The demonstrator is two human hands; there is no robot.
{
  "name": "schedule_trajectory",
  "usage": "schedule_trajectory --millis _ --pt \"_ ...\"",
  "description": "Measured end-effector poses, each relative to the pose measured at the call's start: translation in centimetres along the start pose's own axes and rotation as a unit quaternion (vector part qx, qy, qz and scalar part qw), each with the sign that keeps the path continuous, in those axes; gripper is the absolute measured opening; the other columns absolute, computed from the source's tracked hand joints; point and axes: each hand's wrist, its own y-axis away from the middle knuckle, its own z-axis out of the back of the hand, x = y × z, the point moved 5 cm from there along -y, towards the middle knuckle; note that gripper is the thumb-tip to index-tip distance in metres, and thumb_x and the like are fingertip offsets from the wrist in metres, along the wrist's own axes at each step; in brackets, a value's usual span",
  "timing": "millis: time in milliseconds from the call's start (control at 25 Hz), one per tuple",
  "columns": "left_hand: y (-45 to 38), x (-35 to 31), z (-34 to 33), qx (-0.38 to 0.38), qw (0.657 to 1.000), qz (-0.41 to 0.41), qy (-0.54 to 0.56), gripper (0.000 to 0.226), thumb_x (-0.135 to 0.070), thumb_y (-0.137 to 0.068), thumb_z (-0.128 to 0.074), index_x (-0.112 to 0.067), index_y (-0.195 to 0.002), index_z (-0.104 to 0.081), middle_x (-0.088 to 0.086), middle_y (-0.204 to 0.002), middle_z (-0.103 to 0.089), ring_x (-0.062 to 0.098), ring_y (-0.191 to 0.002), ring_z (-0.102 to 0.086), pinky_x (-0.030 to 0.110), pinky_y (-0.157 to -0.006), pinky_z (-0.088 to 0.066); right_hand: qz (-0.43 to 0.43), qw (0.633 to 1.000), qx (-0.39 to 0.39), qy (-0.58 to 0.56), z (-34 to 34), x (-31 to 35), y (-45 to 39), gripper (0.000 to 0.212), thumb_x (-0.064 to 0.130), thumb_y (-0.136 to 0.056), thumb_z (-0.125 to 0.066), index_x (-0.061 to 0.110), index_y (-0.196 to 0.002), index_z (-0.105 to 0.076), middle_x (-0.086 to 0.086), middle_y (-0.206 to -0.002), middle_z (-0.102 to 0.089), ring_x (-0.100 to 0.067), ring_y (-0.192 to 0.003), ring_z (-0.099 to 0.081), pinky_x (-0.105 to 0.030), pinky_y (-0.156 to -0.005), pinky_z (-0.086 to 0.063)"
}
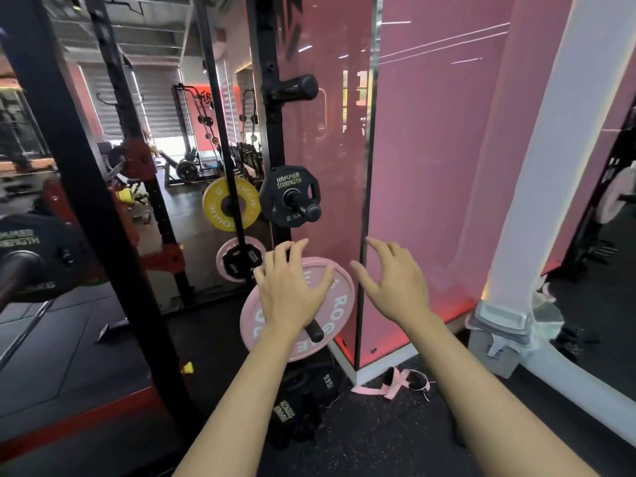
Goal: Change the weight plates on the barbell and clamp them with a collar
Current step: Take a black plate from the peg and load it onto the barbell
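Pink plate (339, 304) hangs on a black storage peg (315, 331) of the rack upright (272, 115), low centre of view. Left hand (287, 294) lies over the plate's face at about 10 o'clock from the peg, fingers spread and loosely bent, gripping nothing. Right hand (395, 284) hovers off the plate's rim at 2 o'clock, fingers spread, empty, not touching. Black 2.5 kg plate (287, 196) sits on the peg above, at 12 o'clock.
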Motion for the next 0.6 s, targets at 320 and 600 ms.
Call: schedule_trajectory --millis 320,600 --pt "-11.2 5.6 -7.0 -0.064 0.997 0.047 -0.004 0.061 -0.066 -0.087 -0.045 -0.028 -0.134 -0.051 -0.005 -0.129 -0.052 0.019 -0.119 -0.044 0.043 -0.097 -0.035 0.033 0.999 -0.008 -0.032 -8.3 -1.5 -12.4 0.055 0.053 -0.094 -0.049 0.022 -0.140 -0.046 -0.004 -0.125 -0.057 -0.026 -0.114 -0.052 -0.041 -0.090 -0.047" --pt "-20.8 13.3 -11.8 -0.106 0.989 0.106 -0.011 0.057 -0.058 -0.086 -0.046 -0.027 -0.132 -0.050 -0.002 -0.129 -0.054 0.022 -0.118 -0.044 0.048 -0.097 -0.038 0.050 0.998 0.003 -0.046 -16.8 -2.3 -23.9 0.052 0.050 -0.095 -0.047 0.023 -0.140 -0.045 -0.004 -0.128 -0.057 -0.026 -0.117 -0.050 -0.042 -0.090 -0.047"
